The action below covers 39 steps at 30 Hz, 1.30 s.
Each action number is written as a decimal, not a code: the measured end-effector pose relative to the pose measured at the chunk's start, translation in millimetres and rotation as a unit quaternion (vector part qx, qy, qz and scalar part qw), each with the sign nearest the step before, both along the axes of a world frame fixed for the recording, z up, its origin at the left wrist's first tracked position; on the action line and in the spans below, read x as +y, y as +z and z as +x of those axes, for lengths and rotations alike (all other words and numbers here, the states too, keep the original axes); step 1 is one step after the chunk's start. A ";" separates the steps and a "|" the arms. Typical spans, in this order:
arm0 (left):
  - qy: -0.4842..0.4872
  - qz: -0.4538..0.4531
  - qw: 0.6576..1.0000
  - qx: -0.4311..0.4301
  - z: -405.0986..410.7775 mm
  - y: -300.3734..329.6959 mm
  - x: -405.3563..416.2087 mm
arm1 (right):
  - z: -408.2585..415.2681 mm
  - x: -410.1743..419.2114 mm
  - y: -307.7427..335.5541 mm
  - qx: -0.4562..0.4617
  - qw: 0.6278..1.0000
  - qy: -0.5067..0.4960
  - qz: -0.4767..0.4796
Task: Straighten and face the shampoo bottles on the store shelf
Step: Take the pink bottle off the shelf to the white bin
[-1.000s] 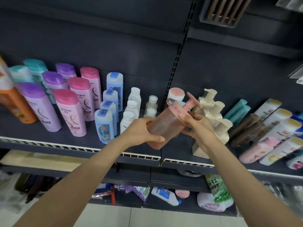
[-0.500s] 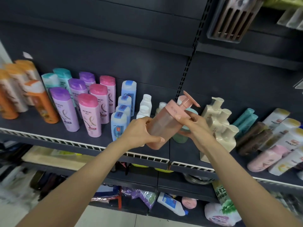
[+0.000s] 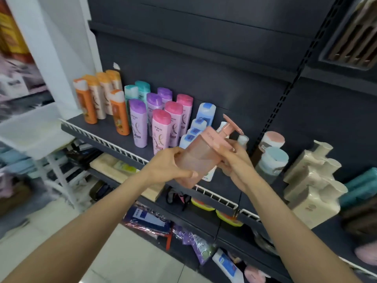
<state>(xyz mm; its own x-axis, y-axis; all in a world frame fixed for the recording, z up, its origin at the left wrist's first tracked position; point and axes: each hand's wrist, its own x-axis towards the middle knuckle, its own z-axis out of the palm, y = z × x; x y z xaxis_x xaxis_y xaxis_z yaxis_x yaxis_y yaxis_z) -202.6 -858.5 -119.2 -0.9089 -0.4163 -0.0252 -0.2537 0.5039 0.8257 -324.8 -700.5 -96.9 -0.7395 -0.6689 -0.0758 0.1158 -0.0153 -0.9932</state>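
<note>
A frosted pink pump bottle (image 3: 202, 158) is held tilted in the air, in front of the dark shelf (image 3: 114, 139). My left hand (image 3: 169, 166) wraps its lower body with the thumb across the front. My right hand (image 3: 234, 160) grips its shoulder just under the pump head. Behind it on the shelf stand upright rows of orange bottles (image 3: 118, 113), purple bottles (image 3: 138, 123), pink bottles (image 3: 161, 131) and blue-capped white bottles (image 3: 206, 115). Cream pump bottles (image 3: 312, 176) stand to the right.
Two round-capped jars (image 3: 271, 158) stand right of the shelf upright. A white wire rail (image 3: 216, 197) runs along the shelf's front edge. Lower shelves hold packets and a white bottle (image 3: 226, 266). A white rack (image 3: 51, 160) stands at the left, over tiled floor.
The view has swung left and tilted, so the shelf now slopes and the orange bottles show fully. Both hands still hold the pink pump bottle the same way.
</note>
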 end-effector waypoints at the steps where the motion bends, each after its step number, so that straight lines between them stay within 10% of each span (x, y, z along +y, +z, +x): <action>1: 0.014 0.012 1.000 0.003 9.7 -0.3 -7.6 | 5.7 -12.7 -1.4 0.003 1.000 0.015 0.002; 39: 0.337 0.080 0.937 0.029 251.8 -103.1 -634.6 | 204.9 -751.9 -113.4 0.236 0.916 0.283 0.156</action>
<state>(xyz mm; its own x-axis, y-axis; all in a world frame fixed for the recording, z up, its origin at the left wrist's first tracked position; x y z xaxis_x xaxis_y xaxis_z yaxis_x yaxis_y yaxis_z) 49.2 -1493.1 -222.2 -0.4416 -0.8920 -0.0963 -0.4231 0.1124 0.8991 -119.9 -1452.4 -210.3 -0.2803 -0.9558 -0.0892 -0.4266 0.2073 -0.8803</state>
